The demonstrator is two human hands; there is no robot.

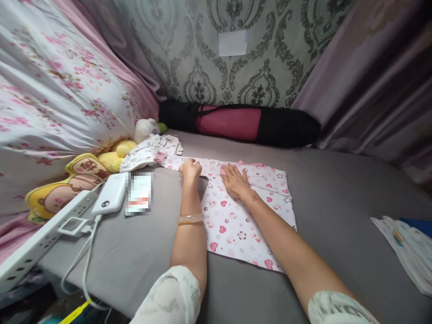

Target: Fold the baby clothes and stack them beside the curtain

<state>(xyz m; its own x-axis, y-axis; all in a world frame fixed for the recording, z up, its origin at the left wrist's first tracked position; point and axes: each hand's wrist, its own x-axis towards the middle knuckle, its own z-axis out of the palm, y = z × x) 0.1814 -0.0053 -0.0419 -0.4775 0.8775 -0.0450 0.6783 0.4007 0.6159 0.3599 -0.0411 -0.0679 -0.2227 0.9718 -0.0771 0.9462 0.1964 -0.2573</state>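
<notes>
A white child's long-sleeved shirt (232, 229) with pink hearts and flowers lies spread on the grey bed sheet. One sleeve stretches out to the left, and the other side seems folded in over the body. My left hand (191, 169) is closed on the outstretched sleeve, its fingers curled at the cloth. Flat on the upper part of the shirt rests my right hand (235, 182), fingers extended, beside a bit of pink trim. Another small printed white garment (148, 150) lies crumpled beyond the sleeve's pink cuff.
Left of me are a white power bank (110, 193), a blurred packet (139, 194), a power strip (50, 236) with cables and yellow plush toys (76, 184). A long black and red bag (236, 123) lies along the wall. Folded cloths (405, 252) sit at right.
</notes>
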